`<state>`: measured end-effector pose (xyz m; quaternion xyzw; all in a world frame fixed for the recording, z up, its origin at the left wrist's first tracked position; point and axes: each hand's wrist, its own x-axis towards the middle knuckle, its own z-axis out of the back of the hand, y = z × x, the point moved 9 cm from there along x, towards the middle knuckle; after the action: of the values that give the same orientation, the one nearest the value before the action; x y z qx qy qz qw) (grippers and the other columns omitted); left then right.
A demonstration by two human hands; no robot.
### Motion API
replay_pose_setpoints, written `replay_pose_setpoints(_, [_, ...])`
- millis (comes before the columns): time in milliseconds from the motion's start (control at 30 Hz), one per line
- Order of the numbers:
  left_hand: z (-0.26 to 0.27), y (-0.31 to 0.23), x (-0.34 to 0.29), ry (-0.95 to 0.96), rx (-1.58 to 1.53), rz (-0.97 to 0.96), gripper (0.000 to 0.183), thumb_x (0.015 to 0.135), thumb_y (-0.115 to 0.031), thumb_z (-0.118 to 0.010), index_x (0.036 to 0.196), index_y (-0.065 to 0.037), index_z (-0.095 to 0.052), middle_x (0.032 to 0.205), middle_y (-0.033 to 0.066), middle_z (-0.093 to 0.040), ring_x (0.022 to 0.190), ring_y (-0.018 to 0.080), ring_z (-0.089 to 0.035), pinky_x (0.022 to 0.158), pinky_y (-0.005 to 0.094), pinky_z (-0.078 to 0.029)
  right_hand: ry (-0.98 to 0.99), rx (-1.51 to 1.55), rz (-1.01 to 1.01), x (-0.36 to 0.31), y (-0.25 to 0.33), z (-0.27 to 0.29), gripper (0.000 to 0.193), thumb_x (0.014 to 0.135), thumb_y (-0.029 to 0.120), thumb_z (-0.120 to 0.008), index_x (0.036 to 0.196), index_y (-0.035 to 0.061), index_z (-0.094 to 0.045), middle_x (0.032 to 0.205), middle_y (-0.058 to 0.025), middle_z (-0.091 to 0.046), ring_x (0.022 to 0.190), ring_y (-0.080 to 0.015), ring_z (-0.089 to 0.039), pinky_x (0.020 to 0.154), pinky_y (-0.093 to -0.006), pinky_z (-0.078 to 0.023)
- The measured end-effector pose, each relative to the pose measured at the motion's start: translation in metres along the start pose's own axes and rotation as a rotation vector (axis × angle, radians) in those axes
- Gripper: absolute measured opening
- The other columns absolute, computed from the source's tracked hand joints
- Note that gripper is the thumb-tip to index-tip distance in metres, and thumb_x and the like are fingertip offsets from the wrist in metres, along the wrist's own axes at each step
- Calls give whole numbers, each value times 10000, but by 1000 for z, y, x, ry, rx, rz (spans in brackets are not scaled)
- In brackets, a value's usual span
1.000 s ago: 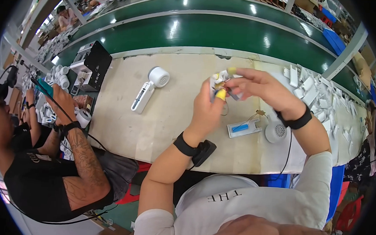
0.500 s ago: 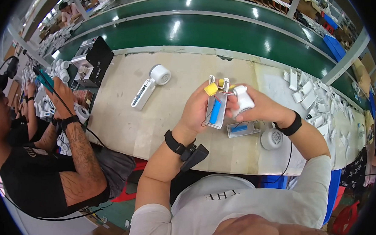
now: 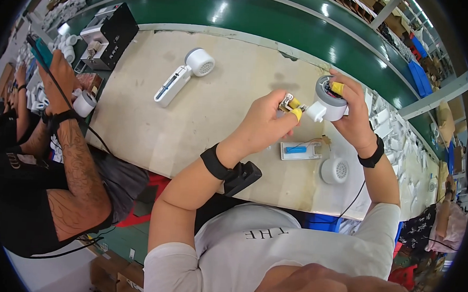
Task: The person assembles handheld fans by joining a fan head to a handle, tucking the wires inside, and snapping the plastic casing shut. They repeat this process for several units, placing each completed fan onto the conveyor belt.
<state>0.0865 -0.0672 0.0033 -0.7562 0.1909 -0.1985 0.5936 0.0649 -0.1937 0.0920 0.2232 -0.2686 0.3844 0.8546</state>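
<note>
My left hand (image 3: pixel 261 123) is closed around a white handle shell (image 3: pixel 287 102), turned end-on so that most of it is hidden by my fingers. Closed on a round white-and-grey fan head (image 3: pixel 330 104), my right hand (image 3: pixel 355 112) tilts it up, and its open face shows some inner parts. The stubby white neck of the head points at the handle shell, close to it. Yellow covers wrap some fingertips on both hands. Below them on the table lies an open handle half (image 3: pixel 301 151) with a blue cylinder and wires, beside another white fan head (image 3: pixel 335 171).
A handheld fan (image 3: pixel 172 86) lies at the left of the table. Behind it stands a black-and-silver machine (image 3: pixel 110 36). White plastic parts (image 3: pixel 393 128) are heaped at the right. A green conveyor (image 3: pixel 251 12) runs along the back. At the left sits a co-worker (image 3: pixel 78 180).
The handle shell has turned from facing up to end-on, its blue cylinder now hidden. My right hand has moved right and up, turning the fan head. The view has shifted.
</note>
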Motion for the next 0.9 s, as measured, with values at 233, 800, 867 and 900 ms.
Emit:
replay_pose_setpoints(233, [5,4,0,-87,66,-103,194,747,-106,-587,860,20,-491,690,80,-582,542,108,-506,504,254,-414,-18,-184,70,-1,18,3,622,606,-56,-739,1138,84,-447,1144,-155,-517,1085,-343,-531,861,-370,-494])
replay_pose_setpoints(800, [-23,0,-5,66,749,-182,267,748,-147,-573,939,3,-463,722,211,-575,643,362,-567,592,389,-452,760,251,-264,11,0,-13,593,760,265,-696,1292,129,-472,1028,-92,-526,857,-243,-538,722,-315,-445])
replay_pose_setpoints(867, [-26,0,-4,93,726,-174,268,758,-149,-573,949,4,-465,721,205,-574,631,348,-569,591,380,-453,725,231,-227,15,0,-11,598,755,261,-698,1292,129,-472,1014,-92,-528,842,-241,-535,715,-316,-443])
replay_pose_setpoints(900, [-22,1,-4,83,629,-123,263,778,-151,-569,964,5,-468,720,188,-578,624,309,-578,582,365,-451,704,221,-166,19,5,-9,602,751,257,-701,1292,128,-471,1000,-91,-530,827,-239,-532,708,-317,-440])
